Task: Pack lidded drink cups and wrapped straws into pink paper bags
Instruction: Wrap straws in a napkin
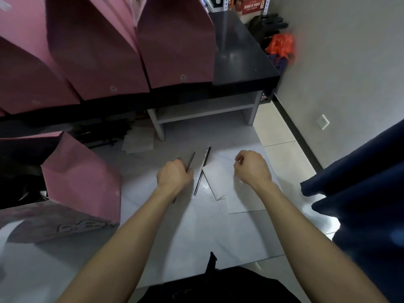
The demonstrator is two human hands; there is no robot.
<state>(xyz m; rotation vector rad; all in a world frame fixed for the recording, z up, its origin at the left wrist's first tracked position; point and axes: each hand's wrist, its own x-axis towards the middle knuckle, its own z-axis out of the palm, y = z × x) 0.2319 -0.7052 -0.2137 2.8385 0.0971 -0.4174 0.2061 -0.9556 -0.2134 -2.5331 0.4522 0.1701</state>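
Note:
My left hand [173, 174] is closed around a thin dark wrapped straw [191, 160] whose tip sticks out up and to the right of the fist. A second wrapped straw [202, 171] lies on the white sheets on the floor, between my two hands. My right hand [251, 167] hovers over the sheets as a fist with nothing visible in it. Three pink paper bags [175, 44] stand in a row on the black counter at the upper left. Another pink bag [83, 180] stands at the left, beside my left forearm. No drink cup is in view.
A black counter [240, 60] with a grey shelf under it runs across the back. White paper sheets [240, 202] cover the tiled floor. Dark blue cloth [360, 193] hangs at the right. An orange plastic bag [281, 45] sits by the grey wall.

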